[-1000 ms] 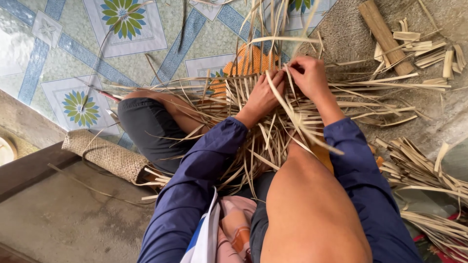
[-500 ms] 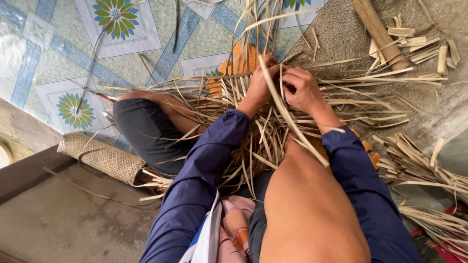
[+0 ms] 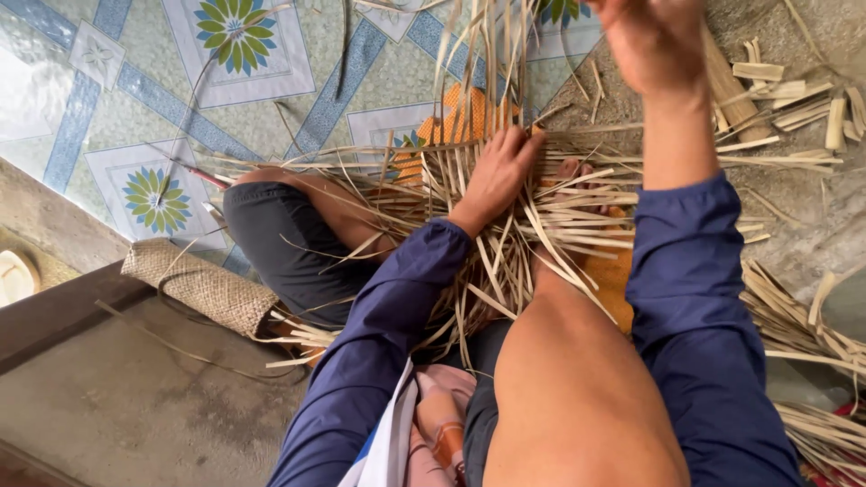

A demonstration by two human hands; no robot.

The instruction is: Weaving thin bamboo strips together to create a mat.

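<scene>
Fingers of the left hand [image 3: 499,171] press flat on the woven strips [image 3: 505,225], pinning them; the right hand [image 3: 654,41] lifts, blurred, grip unclear.

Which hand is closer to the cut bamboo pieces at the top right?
Right. The right hand is raised just beside the cut bamboo pieces; the left hand presses the woven strips, farther away.

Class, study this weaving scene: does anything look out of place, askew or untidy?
Nothing looks damaged. The strips under the left hand splay loose in every direction, unwoven at their ends. Short offcuts lie scattered on the floor near the raised right hand.
</scene>
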